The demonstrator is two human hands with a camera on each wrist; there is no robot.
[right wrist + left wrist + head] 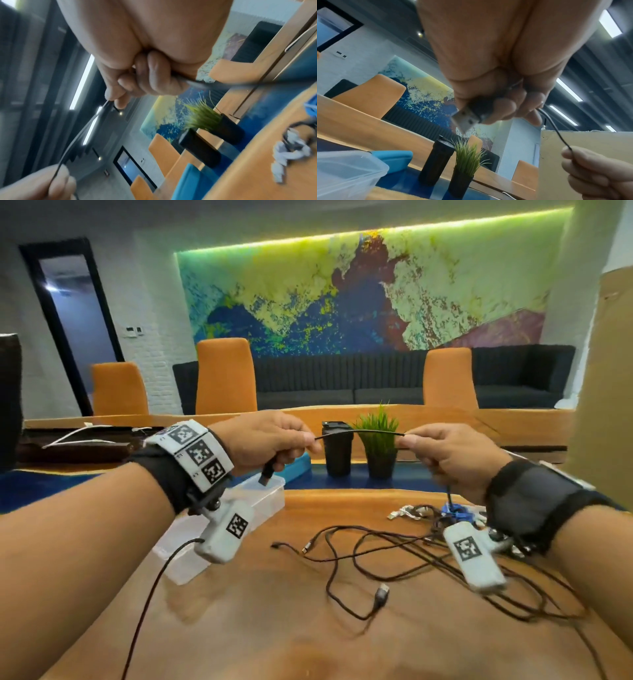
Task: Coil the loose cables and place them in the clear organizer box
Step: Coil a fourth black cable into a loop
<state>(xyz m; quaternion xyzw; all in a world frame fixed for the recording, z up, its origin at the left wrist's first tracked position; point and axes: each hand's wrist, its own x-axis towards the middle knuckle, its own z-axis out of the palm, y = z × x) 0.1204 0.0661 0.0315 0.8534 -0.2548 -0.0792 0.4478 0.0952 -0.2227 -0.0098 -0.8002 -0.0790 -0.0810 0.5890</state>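
A thin black cable stretches between my two raised hands above the wooden table. My left hand grips its end, and the USB plug sticks out below the curled fingers. My right hand pinches the same cable farther along; the rest hangs down toward a tangle of black cables on the table. The clear organizer box sits below my left hand, with its inside mostly hidden by my wrist.
A black cup and a small potted grass plant stand behind the hands. A blue object lies beyond the box. White and blue cables are heaped at the right. A cardboard panel rises at the far right.
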